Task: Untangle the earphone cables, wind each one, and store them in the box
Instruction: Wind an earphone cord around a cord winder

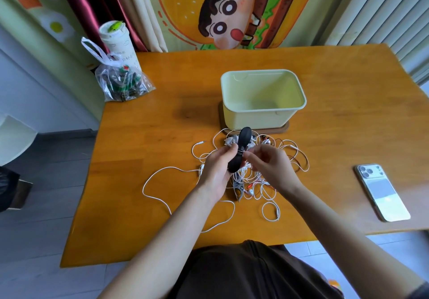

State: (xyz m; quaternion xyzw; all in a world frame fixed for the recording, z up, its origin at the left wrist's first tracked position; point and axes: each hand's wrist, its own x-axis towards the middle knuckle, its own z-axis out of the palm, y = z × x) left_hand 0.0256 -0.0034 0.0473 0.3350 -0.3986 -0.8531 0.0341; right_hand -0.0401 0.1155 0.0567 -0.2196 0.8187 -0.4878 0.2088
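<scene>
A tangle of white and orange earphone cables (260,178) lies on the wooden table (162,122) in front of a pale yellow box (262,99), which looks empty. Above the tangle my left hand (217,171) grips a black elongated bundle (241,150), held upright, with a thin tie around its middle. My right hand (271,166) pinches at that middle from the right side. One white cable (160,196) trails out to the left across the table.
The box stands on a brown lid or tray (282,129). A phone (380,191) lies face down at the right. A clear plastic bag (123,82) and a white cup (116,38) sit at the table's far left corner.
</scene>
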